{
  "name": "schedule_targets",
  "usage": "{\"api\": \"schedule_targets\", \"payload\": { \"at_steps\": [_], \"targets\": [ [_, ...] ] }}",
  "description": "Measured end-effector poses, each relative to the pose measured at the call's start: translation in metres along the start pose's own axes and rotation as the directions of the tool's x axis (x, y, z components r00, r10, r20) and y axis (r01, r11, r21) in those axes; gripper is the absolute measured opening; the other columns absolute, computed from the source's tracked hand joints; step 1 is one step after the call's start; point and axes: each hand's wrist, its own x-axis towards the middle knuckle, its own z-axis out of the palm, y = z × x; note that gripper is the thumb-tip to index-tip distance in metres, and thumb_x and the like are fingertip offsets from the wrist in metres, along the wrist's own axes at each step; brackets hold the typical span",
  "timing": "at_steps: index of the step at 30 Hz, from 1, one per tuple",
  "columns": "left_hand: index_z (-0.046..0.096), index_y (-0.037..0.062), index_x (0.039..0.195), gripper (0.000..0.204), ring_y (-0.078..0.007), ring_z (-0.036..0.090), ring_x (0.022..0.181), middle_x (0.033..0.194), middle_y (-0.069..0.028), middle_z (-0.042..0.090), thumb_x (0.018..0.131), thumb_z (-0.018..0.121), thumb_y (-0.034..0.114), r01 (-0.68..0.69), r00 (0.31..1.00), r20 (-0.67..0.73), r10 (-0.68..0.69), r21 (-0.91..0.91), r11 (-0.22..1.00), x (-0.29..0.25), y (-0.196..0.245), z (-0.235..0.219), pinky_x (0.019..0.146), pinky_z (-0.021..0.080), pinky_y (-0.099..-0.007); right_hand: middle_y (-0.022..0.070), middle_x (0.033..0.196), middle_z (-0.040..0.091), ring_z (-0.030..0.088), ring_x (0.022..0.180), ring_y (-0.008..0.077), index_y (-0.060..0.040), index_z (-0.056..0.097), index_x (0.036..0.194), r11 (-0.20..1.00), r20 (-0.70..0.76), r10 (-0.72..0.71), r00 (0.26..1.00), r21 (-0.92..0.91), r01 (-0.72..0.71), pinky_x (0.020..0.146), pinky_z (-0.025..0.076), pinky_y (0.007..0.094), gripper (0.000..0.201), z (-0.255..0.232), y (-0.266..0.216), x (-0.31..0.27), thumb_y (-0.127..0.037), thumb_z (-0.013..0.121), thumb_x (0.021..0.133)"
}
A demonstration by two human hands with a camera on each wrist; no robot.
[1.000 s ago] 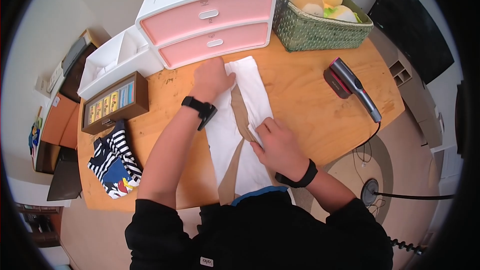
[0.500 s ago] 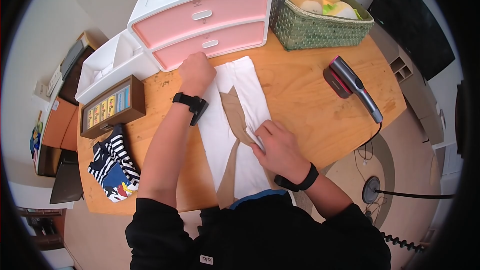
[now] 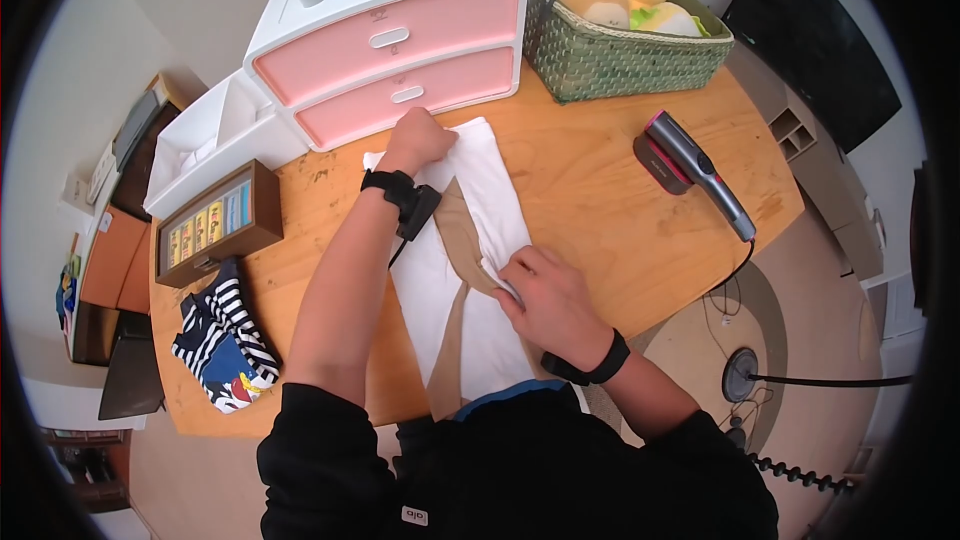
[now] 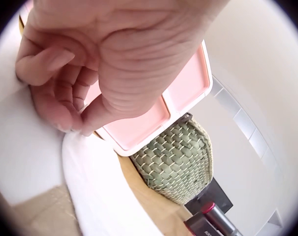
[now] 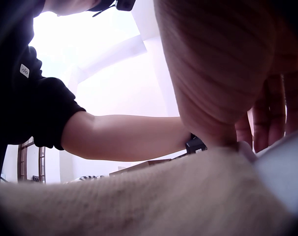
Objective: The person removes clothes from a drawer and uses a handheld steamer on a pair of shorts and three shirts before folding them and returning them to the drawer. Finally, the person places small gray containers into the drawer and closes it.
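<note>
A white and tan garment [image 3: 418, 285] with a blue edge lies lengthwise on the table, its near end close to the person's black shirt. At its far end, my left hand [image 3: 420, 143] reaches across the cloth. In the left wrist view, thumb and forefinger of that left hand [image 4: 105, 59] pinch the top of the white fold [image 4: 97, 182]. My right hand [image 3: 550, 295] pinches the folded edge halfway along the garment's right side. Tan cloth [image 5: 154, 196] fills the bottom of the right wrist view, and the right fingertips are partly hidden there.
A pink-fronted drawer unit [image 3: 390, 65] stands just beyond the left hand. Behind right is a green woven basket [image 3: 630, 60] of plush toys. A handheld steamer [image 3: 695, 170] lies right on the table [image 3: 590, 190]; a folded striped shirt [image 3: 225, 340] and a brown box [image 3: 220, 225] lie left.
My left hand first moved left, spreading the left flap and baring more tan cloth, then came back right to the white fold's far end. The right hand has kept its hold.
</note>
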Motion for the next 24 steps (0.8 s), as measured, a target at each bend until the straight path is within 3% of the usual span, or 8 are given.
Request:
{"api": "schedule_targets", "payload": {
  "at_steps": [4, 7, 11, 16, 24],
  "targets": [
    [0.069, -0.0016, 0.088, 0.027, -0.0227, 0.076, 0.063, 0.077, -0.0163, 0.074, 0.093, 0.074, 0.024, 0.069, 0.995, -0.047, -0.087, -0.296, 0.953, -0.018, 0.011, -0.012, 0.055, 0.059, -0.037, 0.0083, 0.093, 0.064, 0.065, 0.087, 0.03, -0.0048, 0.069, 0.09, 0.999, -0.027, 0.005, 1.0, 0.041, -0.003, 0.073, 0.054, 0.0407, 0.012, 0.0, 0.002, -0.005, -0.011, 0.077, 0.084],
    [0.062, 0.0006, 0.089, 0.022, -0.0212, 0.076, 0.062, 0.077, -0.0137, 0.072, 0.095, 0.073, 0.019, 0.044, 0.994, -0.075, -0.076, -0.36, 0.932, -0.026, 0.006, -0.018, 0.048, 0.057, -0.0329, 0.0077, 0.091, 0.064, 0.065, 0.085, 0.0292, -0.0049, 0.068, 0.088, 0.999, -0.042, -0.007, 0.999, 0.052, 0.009, 0.072, 0.054, 0.0404, 0.011, 0.0, 0.0, -0.009, -0.011, 0.077, 0.085],
    [0.06, 0.0015, 0.082, 0.026, -0.0184, 0.072, 0.056, 0.072, -0.0093, 0.07, 0.095, 0.074, 0.019, 0.058, 0.997, -0.037, -0.071, -0.263, 0.963, -0.021, -0.012, -0.013, 0.048, 0.058, -0.031, 0.0079, 0.088, 0.064, 0.066, 0.082, 0.0292, -0.005, 0.066, 0.085, 1.0, -0.017, 0.012, 1.0, 0.021, -0.012, 0.069, 0.054, 0.0404, 0.01, -0.005, -0.012, -0.008, -0.009, 0.076, 0.085],
    [0.062, 0.0023, 0.083, 0.024, -0.0178, 0.071, 0.054, 0.069, -0.0068, 0.069, 0.095, 0.074, 0.019, 0.03, 0.997, -0.052, -0.049, -0.327, 0.945, -0.017, -0.025, -0.007, 0.049, 0.057, -0.0315, 0.0083, 0.083, 0.061, 0.065, 0.076, 0.0299, -0.0052, 0.066, 0.084, 0.997, 0.01, 0.07, 0.998, 0.029, -0.07, 0.064, 0.053, 0.0414, 0.01, 0.004, -0.009, -0.017, -0.007, 0.076, 0.085],
    [0.065, 0.0008, 0.09, 0.023, -0.0185, 0.073, 0.056, 0.071, -0.007, 0.07, 0.096, 0.074, 0.022, 0.005, 0.997, -0.067, -0.027, -0.303, 0.953, -0.014, -0.032, -0.006, 0.054, 0.057, -0.0298, 0.0078, 0.083, 0.06, 0.064, 0.078, 0.0277, -0.0052, 0.065, 0.086, 0.997, 0.025, -0.075, 0.997, 0.026, 0.075, 0.065, 0.052, 0.0397, 0.012, -0.01, -0.018, -0.014, -0.007, 0.076, 0.086]
  ]
}}
